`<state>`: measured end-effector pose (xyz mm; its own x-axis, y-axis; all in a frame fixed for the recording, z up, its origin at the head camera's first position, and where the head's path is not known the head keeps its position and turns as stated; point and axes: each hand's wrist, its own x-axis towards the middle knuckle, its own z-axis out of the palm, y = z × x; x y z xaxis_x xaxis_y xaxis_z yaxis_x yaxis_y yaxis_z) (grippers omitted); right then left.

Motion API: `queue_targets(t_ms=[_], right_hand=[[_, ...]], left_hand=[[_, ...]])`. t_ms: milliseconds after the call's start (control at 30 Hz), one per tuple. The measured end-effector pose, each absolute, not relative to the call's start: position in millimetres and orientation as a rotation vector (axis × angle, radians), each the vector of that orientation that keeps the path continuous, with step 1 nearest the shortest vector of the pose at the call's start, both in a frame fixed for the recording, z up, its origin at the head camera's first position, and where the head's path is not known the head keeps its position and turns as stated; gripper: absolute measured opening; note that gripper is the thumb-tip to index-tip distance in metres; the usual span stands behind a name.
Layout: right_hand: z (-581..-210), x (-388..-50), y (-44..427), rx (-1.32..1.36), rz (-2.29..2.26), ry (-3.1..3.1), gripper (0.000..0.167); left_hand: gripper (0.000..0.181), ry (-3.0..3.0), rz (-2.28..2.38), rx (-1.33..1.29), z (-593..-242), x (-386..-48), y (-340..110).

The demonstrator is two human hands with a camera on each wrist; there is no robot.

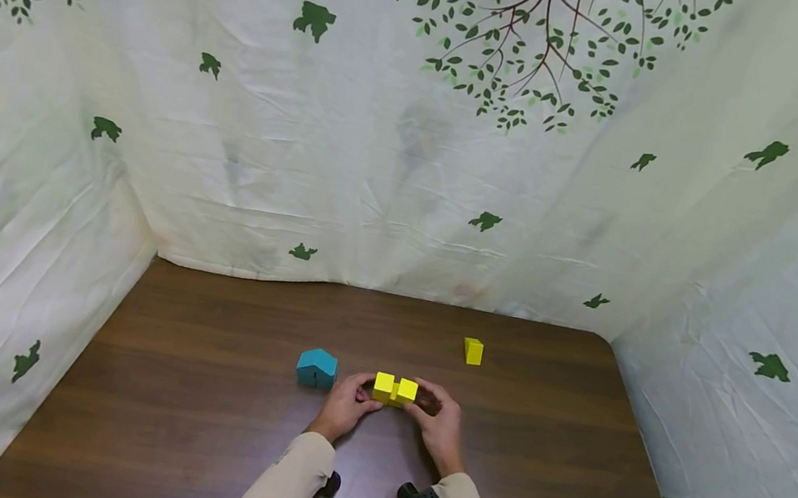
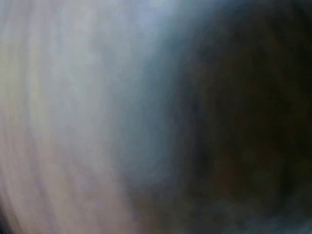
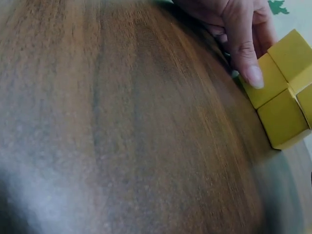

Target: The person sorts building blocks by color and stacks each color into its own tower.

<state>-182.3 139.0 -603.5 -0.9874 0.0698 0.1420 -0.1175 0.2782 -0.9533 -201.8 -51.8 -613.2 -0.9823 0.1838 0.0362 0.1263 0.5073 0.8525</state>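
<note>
Between my two hands, a group of yellow cube-shaped blocks (image 1: 383, 386) stands on the table, with two raised cubes and a lower gap in the middle. My left hand (image 1: 344, 407) holds its left side between thumb and fingers. From the right, my right hand (image 1: 443, 430) pinches the other side. The right wrist view shows the right hand (image 3: 239, 27) with its thumb on one face of the yellow blocks (image 3: 280, 119), which touch each other. Blur fills the left wrist view, so nothing there can be made out.
A blue block with a peaked top (image 1: 317, 369) stands just left of the left hand. Farther back on the right sits a separate yellow block (image 1: 473, 351). Pale leaf-print cloth (image 1: 410, 166) borders the brown wooden table (image 1: 199, 391) at the back and sides.
</note>
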Motion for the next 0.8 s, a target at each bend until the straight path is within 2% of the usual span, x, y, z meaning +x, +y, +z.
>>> queue_targets(t_ms=[433,600,800], right_hand=[[-565,-176,130,0.193,1.791,-2.398,0.038],[-566,-177,131,0.198,1.831,-2.388,0.039],[-600,-189,138,0.141,1.845,-2.403,0.044]], left_hand=[[0.043,2.694,1.537,0.341,-614,-203,-52],[0.044,2.693,1.540,0.334,-614,-203,-52],[0.045,2.685,1.519,0.308,-614,-203,-52]])
